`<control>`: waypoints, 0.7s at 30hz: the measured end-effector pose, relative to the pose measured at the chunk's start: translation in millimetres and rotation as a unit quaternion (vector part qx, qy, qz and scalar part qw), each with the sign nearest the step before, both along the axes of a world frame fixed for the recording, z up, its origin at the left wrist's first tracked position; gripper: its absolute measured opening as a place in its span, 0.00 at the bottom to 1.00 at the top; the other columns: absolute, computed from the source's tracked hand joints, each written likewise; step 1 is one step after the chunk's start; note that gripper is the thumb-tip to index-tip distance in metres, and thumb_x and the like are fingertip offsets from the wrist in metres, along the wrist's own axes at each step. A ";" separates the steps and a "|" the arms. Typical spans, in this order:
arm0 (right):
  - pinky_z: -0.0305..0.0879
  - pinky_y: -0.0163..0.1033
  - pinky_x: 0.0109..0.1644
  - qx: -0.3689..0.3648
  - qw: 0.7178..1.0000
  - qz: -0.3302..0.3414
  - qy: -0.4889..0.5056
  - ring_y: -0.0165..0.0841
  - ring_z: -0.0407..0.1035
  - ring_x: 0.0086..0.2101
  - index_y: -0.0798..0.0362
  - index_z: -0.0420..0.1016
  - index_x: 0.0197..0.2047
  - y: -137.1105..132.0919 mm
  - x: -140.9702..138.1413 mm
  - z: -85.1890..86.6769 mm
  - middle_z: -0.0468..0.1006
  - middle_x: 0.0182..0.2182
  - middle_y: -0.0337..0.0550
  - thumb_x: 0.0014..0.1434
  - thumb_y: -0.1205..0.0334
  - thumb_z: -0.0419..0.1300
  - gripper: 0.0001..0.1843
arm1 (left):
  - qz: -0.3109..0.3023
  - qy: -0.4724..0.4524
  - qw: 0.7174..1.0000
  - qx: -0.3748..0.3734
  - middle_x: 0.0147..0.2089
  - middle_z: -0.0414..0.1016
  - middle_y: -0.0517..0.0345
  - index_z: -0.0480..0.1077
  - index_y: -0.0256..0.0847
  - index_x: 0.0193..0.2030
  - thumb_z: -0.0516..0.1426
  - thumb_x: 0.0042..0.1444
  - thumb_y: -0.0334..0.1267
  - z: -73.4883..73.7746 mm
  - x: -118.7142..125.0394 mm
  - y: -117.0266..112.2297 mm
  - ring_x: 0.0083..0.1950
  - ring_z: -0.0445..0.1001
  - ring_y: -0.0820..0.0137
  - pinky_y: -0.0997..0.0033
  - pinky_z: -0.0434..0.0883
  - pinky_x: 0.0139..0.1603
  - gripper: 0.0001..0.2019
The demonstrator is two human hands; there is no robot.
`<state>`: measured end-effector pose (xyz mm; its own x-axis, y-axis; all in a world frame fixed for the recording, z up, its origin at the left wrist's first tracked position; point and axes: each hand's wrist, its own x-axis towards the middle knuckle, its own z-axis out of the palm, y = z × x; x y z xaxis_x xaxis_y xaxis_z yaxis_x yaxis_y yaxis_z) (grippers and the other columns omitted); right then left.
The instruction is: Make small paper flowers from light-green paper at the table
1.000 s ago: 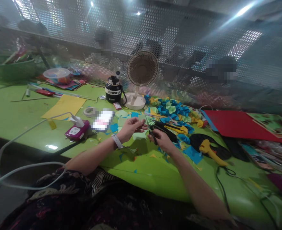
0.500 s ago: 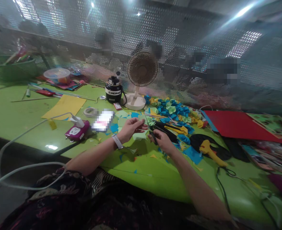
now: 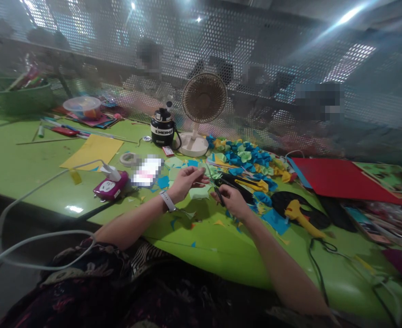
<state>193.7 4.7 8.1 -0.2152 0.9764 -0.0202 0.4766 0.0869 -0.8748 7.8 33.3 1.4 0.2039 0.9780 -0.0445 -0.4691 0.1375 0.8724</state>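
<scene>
My left hand (image 3: 187, 178) hovers above the green table, its fingertips pinched on a thin pale stem (image 3: 201, 183). My right hand (image 3: 231, 202) grips a small black tool (image 3: 219, 195), whose exact kind I cannot make out. A scrap of green paper (image 3: 215, 173) stands just beyond the fingertips of both hands. Below them lies a pale green paper cutout (image 3: 199, 192). A black-and-yellow tool (image 3: 245, 184) rests close beyond my right hand.
Blue, green and yellow paper flowers (image 3: 245, 157) are heaped beyond my hands, with paper scraps strewn around. A yellow glue gun (image 3: 298, 216) lies to the right. Further back stand a desk fan (image 3: 204, 98) and a black canister (image 3: 162, 128). A white cable (image 3: 33, 205) crosses the table's left side.
My left fingers have tilted slightly upward. The right hand and its tool stay nearly in place, and the view has shifted slightly.
</scene>
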 end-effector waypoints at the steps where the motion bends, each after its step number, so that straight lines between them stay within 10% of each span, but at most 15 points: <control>1: 0.55 0.36 0.27 0.003 1.000 -0.001 -0.001 0.28 0.59 0.23 0.51 0.62 0.22 -0.1 0.1 0.0 0.67 0.18 0.35 0.39 0.30 0.67 0.32 | 0.003 0.001 1.000 -0.001 0.29 0.79 0.56 0.67 0.35 0.32 0.68 0.50 0.47 -0.4 -0.2 0.5 0.29 0.78 0.74 0.76 0.74 0.32 0.18; 21: 0.53 0.36 0.27 -0.011 1.000 -0.004 0.018 0.28 0.58 0.22 0.51 0.63 0.23 2.7 2.6 -4.2 0.67 0.18 0.34 0.39 0.32 0.68 0.31 | -0.018 0.009 1.000 0.023 0.29 0.79 0.55 0.67 0.36 0.32 0.68 0.47 0.51 -3.8 -0.3 1.7 0.29 0.80 0.71 0.76 0.74 0.30 0.22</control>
